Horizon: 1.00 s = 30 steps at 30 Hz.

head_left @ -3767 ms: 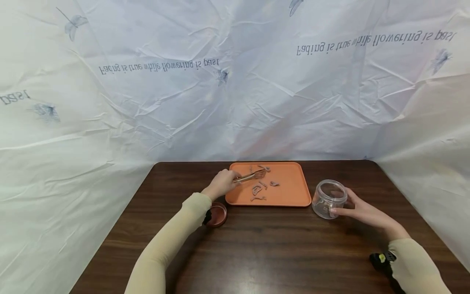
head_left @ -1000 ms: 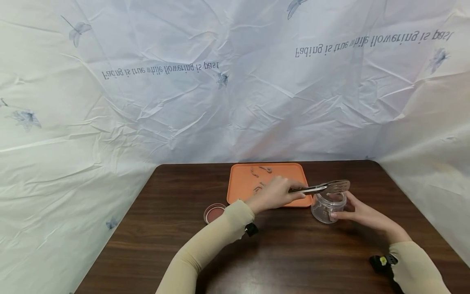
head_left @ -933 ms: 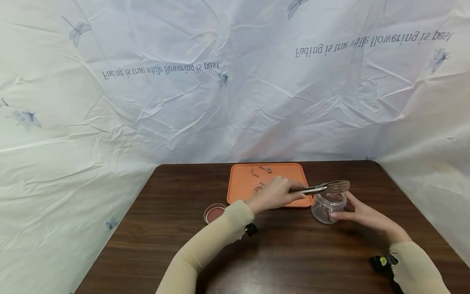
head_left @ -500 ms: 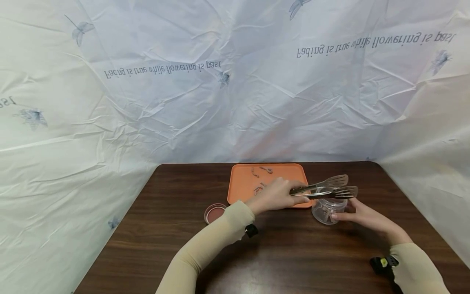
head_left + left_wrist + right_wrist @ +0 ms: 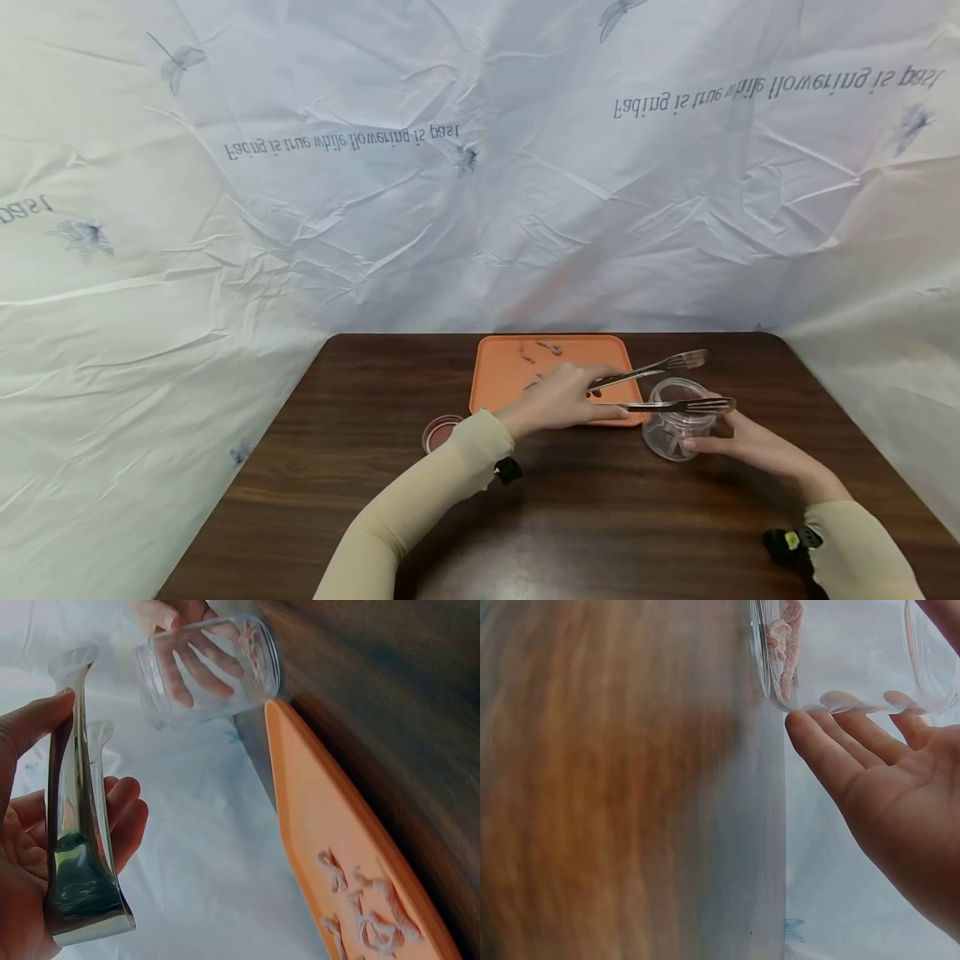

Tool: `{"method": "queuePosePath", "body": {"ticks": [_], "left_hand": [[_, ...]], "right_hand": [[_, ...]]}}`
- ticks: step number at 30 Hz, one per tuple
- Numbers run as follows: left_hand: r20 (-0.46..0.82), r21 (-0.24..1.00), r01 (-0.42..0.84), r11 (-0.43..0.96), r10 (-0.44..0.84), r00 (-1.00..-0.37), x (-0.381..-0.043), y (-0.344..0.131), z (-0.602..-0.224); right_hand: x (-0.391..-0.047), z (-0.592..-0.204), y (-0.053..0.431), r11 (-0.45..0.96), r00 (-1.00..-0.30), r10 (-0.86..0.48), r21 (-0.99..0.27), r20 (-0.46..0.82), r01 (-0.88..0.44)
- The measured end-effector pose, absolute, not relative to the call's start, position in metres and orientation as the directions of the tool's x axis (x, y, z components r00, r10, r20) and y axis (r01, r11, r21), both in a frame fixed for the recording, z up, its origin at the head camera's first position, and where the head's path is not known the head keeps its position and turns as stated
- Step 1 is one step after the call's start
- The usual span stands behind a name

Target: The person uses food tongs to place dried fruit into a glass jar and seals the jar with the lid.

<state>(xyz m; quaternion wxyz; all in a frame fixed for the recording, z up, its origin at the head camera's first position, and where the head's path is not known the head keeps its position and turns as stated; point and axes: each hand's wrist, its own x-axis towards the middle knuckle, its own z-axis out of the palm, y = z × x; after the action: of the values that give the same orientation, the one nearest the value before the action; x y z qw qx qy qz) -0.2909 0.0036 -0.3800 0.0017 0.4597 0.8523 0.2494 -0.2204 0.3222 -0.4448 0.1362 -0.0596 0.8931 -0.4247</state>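
Observation:
In the head view my left hand (image 5: 555,400) holds metal tongs (image 5: 678,407) above the jar, with their slotted ends spread apart. Nothing is visible between those ends. The left wrist view shows the bent end of the tongs (image 5: 86,907) near my palm, the thumb on one arm and fingers behind the other. My right hand (image 5: 772,450) grips the uncapped clear jar (image 5: 663,437) from its right side, fingers around the wall. Pinkish, meat-like strips (image 5: 784,649) lie at the jar's bottom. Several similar strips (image 5: 382,922) are on the orange tray (image 5: 300,787), partly hidden by my left hand in the head view.
A round reddish lid (image 5: 437,433) lies on the dark wooden table (image 5: 600,517), left of the tray and partly behind my left sleeve. White printed sheeting (image 5: 525,208) hangs behind the table and along both sides.
My left hand has brought the tongs from the tray rightward to above the jar. Their ends, together one second ago, have since spread apart. My right hand has stayed on the jar.

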Motion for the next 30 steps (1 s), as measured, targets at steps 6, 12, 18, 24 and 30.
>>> {"method": "queuePosePath", "body": {"ticks": [6, 12, 18, 24, 30], "left_hand": [[0.246, 0.441, 0.776, 0.452, 0.77, -0.589, -0.296, -0.009, -0.377], [0.252, 0.446, 0.755, 0.48, 0.743, -0.621, -0.304, -0.029, -0.375], [0.261, 0.456, 0.728, 0.513, 0.704, -0.66, -0.312, -0.051, -0.372], [0.224, 0.447, 0.68, 0.582, 0.663, -0.715, -0.318, -0.077, -0.367], [0.244, 0.385, 0.658, 0.647, 0.616, -0.749, -0.326, -0.103, -0.358]], "right_hand": [[-0.22, -0.446, 0.323, 0.612, -0.949, -0.22, -0.79, -0.224, 0.045], [-0.219, -0.448, 0.322, 0.604, -0.957, -0.229, -0.797, -0.178, 0.004], [-0.219, -0.446, 0.32, 0.573, -0.961, -0.241, -0.819, -0.135, -0.028], [-0.22, -0.443, 0.319, 0.567, -0.962, -0.24, -0.824, -0.131, -0.029], [-0.22, -0.444, 0.319, 0.55, -0.962, -0.255, -0.833, -0.096, -0.063]]}}
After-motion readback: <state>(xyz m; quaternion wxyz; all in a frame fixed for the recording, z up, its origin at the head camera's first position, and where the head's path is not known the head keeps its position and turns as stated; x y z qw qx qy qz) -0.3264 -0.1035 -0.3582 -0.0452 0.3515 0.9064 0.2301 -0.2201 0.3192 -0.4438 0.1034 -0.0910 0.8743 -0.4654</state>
